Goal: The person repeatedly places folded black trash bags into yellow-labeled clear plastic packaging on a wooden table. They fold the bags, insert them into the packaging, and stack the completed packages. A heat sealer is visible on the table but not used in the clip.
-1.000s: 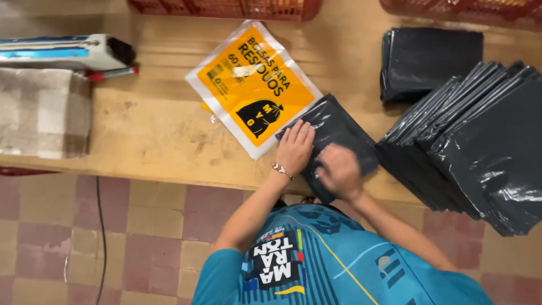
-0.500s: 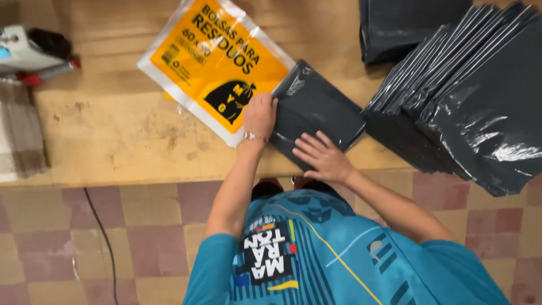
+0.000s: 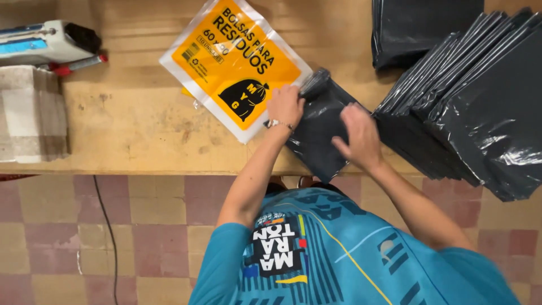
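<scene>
A folded black plastic bag bundle [image 3: 319,135] lies at the wooden table's [image 3: 130,130] front edge. Its upper end touches the open corner of a flat yellow-and-white printed package [image 3: 234,62]. My left hand [image 3: 285,104], with a bracelet on the wrist, is curled over the bundle's upper left edge where it meets the package. My right hand [image 3: 358,135] lies flat on the bundle's right side, fingers spread. I cannot tell whether the bundle's tip is inside the package.
A fanned stack of black bag bundles [image 3: 468,113] fills the right side, with another black pile [image 3: 418,28] behind it. Far left are a white-and-blue device [image 3: 45,42], a red pen [image 3: 76,65] and a checked cloth [image 3: 31,113]. A black cable [image 3: 107,226] runs over the tiled floor.
The black bundle has slid up and left against the yellow package. My left hand moved up with its top edge, and my right hand shifted from the lower end to the right side.
</scene>
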